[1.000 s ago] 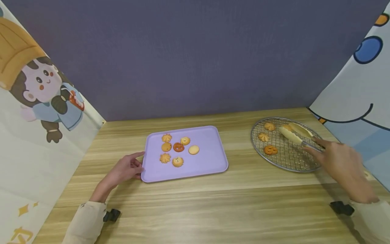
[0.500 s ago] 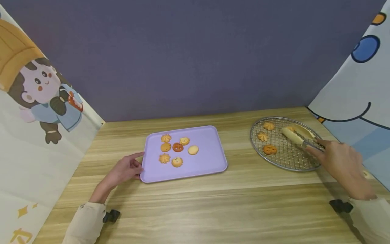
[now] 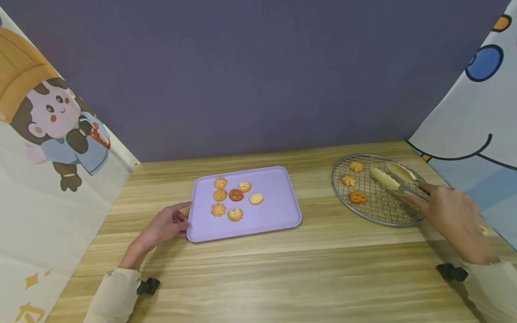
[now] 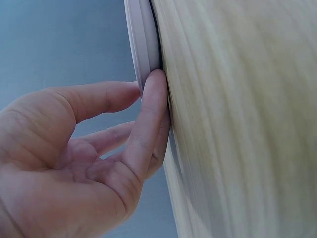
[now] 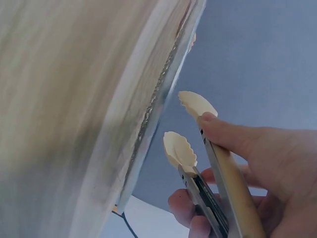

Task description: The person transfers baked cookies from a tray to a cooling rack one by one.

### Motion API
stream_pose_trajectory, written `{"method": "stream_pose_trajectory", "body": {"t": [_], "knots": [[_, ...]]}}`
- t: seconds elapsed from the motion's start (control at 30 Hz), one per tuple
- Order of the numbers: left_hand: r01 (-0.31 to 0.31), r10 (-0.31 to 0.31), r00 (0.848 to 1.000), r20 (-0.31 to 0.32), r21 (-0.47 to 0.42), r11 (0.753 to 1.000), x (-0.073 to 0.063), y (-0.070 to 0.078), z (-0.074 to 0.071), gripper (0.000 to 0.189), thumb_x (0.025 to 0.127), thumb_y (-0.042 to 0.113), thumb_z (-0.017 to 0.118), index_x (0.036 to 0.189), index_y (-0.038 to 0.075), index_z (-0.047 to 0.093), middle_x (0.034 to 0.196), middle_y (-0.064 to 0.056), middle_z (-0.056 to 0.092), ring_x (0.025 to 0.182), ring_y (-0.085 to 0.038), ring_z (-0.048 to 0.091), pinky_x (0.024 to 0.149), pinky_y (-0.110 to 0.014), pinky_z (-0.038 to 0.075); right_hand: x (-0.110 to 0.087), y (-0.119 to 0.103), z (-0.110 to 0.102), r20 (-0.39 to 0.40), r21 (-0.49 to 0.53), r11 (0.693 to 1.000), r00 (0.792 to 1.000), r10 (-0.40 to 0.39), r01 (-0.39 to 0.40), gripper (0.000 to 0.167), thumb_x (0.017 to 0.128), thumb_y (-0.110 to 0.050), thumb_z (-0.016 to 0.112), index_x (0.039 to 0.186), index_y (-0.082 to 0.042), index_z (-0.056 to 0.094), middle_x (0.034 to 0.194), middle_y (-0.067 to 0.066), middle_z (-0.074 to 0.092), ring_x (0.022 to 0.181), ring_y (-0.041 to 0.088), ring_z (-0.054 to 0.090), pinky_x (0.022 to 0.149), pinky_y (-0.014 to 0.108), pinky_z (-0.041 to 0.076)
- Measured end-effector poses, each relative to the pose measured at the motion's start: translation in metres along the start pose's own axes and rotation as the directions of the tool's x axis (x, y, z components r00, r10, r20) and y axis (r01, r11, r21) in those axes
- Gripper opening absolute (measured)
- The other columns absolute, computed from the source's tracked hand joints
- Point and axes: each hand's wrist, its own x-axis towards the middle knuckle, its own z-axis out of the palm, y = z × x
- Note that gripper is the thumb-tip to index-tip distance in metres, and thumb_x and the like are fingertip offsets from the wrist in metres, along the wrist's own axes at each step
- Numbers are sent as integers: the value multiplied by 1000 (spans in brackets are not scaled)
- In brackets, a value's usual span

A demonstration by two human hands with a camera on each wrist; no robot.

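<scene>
My left hand point(image 3: 167, 222) pinches the left rim of a purple tray point(image 3: 278, 215); the left wrist view has its fingertips on either side of the rim point(image 4: 141, 44). Several cookies lie on the tray, among them a brown pretzel-shaped one point(image 3: 236, 195) and a plain round one point(image 3: 256, 198). At the right, my right hand point(image 3: 452, 215) holds metal tongs with cream scalloped tips point(image 3: 385, 178) over a round wire rack point(image 3: 387, 215). The tips stand apart, and nothing shows between them in the right wrist view, where the hand point(image 5: 277, 163) grips both arms.
Along the rack's left side lie a flower-shaped cookie point(image 3: 356, 166), a swirled cookie point(image 3: 348, 180) and a pretzel-shaped cookie point(image 3: 358, 197). A wood-grain table point(image 3: 258, 278) bears tray and rack. Behind it rises a dark blue-grey wall point(image 3: 258, 80), with printed panels on both sides.
The tongs' tips have shifted slightly over the rack, and the cookie seen by them earlier no longer shows. The left hand and the tray have stayed in place.
</scene>
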Motion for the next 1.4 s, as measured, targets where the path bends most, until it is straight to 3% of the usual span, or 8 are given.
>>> {"method": "stream_pose_trajectory", "body": {"t": [0.23, 0.5, 0.6, 0.77, 1.0, 1.1, 1.23, 1.4], "knots": [[3, -3, 1000, -4, -8, 1000, -3, 0, 0, 65, 91, -7, 62, 147, -16, 30, 91, -20, 60, 78, -24, 65, 65, -32, 62, 0, -17, -9, -7, 12, 999, 1000, -30, 30, 67, 92, -55, 65, 128, 1, 64, 43, -3, 22, 44, 9, 12, 34, 24, 15], [4, -3, 1000, 10, -26, 1000, 1, 2, 0, 65, 93, -6, 61, 148, -15, 29, 93, -21, 60, 79, -24, 65, 66, -33, 62, -3, -55, -31, -59, 23, 990, 989, -136, 137, 77, 81, -59, 73, 129, 1, 64, 43, -6, 23, 40, 11, 18, 33, 25, 16], [12, -11, 1000, 11, -32, 999, 1, 2, 0, 65, 93, -6, 61, 149, -15, 29, 94, -21, 61, 79, -24, 66, 67, -34, 62, -3, -71, -36, -40, 39, 986, 986, -161, 163, 87, 77, -63, 76, 133, 1, 60, 52, 6, 45, 41, 13, 26, 33, 27, 19], [17, -16, 1000, 15, -32, 999, 1, 1, -1, 65, 94, -5, 61, 149, -14, 29, 95, -22, 61, 80, -25, 66, 68, -34, 62, -4, -93, -40, 47, 65, 981, 981, -186, 182, 92, 75, -65, 75, 137, 1, 56, 81, 19, 64, 45, 16, 41, 33, 30, 29], [0, 0, 1000, 10, -19, 1000, 2, -1, -1, 68, 91, -3, 66, 148, -15, 30, 94, -21, 64, 80, -25, 67, 67, -33, 62, -3, -121, -38, 75, 85, 945, 944, -321, 315, 90, 76, -62, 77, 137, 0, 56, 115, 29, 66, 57, 28, 60, 34, 30, 38], [-12, 12, 1000, 12, -20, 1000, 2, -3, -1, 70, 90, -4, 68, 147, -16, 30, 91, -20, 64, 78, -24, 66, 66, -33, 62, -2, -133, -33, 75, 97, 916, 914, -398, 391, 87, 76, -60, 78, 137, -1, 57, 114, 27, 67, 72, 36, 68, 39, 36, 48], [-31, 31, 999, 19, -15, 999, 2, -3, -1, 70, 89, -5, 68, 146, -17, 30, 88, -18, 62, 76, -22, 64, 65, -32, 62, -1, -151, -22, 56, 108, 860, 861, -506, 498, 85, 74, -59, 80, 134, -2, 60, 109, 22, 70, 77, 35, 69, 40, 35, 51], [-48, 48, 999, 22, 0, 999, 3, -2, -3, 69, 89, -6, 68, 146, -17, 31, 88, -17, 61, 76, -22, 63, 64, -31, 61, 4, -173, -7, 48, 138, 802, 805, -592, 581, 82, 75, -59, 78, 132, -2, 61, 98, 13, 69, 64, 21, 63, 39, 24, 43]]}}
